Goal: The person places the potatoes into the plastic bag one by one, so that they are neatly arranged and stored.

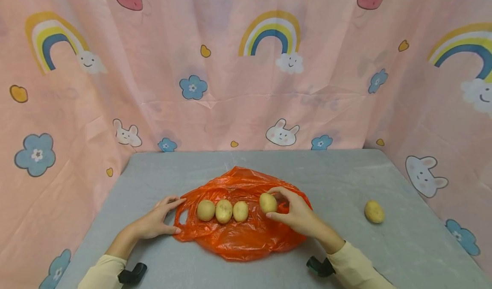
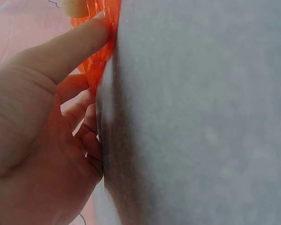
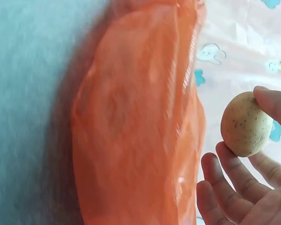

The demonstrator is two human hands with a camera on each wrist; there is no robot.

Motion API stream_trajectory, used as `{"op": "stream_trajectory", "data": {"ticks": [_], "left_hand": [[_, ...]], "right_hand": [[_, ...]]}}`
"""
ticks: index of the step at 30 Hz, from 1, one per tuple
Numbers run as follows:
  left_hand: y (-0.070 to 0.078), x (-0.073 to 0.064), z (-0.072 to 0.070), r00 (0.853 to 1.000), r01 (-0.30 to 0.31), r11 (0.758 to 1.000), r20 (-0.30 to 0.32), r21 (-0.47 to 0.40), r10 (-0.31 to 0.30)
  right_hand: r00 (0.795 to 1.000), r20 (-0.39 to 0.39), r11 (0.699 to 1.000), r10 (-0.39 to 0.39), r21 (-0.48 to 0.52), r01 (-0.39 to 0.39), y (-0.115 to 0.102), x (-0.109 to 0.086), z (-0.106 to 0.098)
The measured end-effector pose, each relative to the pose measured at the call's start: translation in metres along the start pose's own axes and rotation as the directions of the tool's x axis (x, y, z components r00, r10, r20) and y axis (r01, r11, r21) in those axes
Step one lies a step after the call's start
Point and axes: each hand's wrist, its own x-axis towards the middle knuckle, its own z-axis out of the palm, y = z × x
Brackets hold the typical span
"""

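An orange plastic bag (image 1: 246, 242) lies spread flat on the table. Three potatoes sit in a row on it: a left one (image 1: 206, 210), a middle one (image 1: 224, 211) and a right one (image 1: 241, 211). My right hand (image 1: 297, 214) pinches another potato (image 1: 268, 203) between thumb and fingers over the bag's right part; its speckled skin shows in the right wrist view, where the held potato (image 3: 246, 124) appears above the bag. At the bag's left edge, by the handle hole, my left hand (image 1: 155, 220) rests with thumb and index finger spread, touching the plastic.
One more potato (image 1: 374, 212) lies on the grey table (image 1: 338, 173) to the right, apart from the bag. A pink curtain (image 1: 238, 118) with printed rainbows and rabbits surrounds the table's back and sides. Dark wrist devices show near both sleeves.
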Motion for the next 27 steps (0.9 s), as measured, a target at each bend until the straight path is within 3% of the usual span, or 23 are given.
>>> {"op": "stream_trajectory", "data": {"ticks": [11,15,22,27], "left_hand": [[0.001,-0.001,0.000,1.000,-0.009,1.000,-0.004,0.006,0.009],[0.001,0.000,0.000,1.000,-0.007,1.000,-0.003,0.004,0.007],[0.000,0.001,-0.001,1.000,0.005,1.000,0.005,-0.002,-0.005],[0.000,0.001,-0.001,1.000,-0.002,1.000,0.002,0.005,0.002]], "right_hand": [[0.997,-0.002,0.997,0.077,-0.002,-0.077,0.002,0.007,0.028],[0.993,-0.005,0.993,0.119,-0.002,-0.119,0.002,0.009,0.034],[0.992,-0.009,0.992,0.129,-0.011,-0.129,0.004,0.013,0.042],[0.982,-0.031,0.980,0.185,-0.064,-0.186,0.003,0.016,0.047]]}}
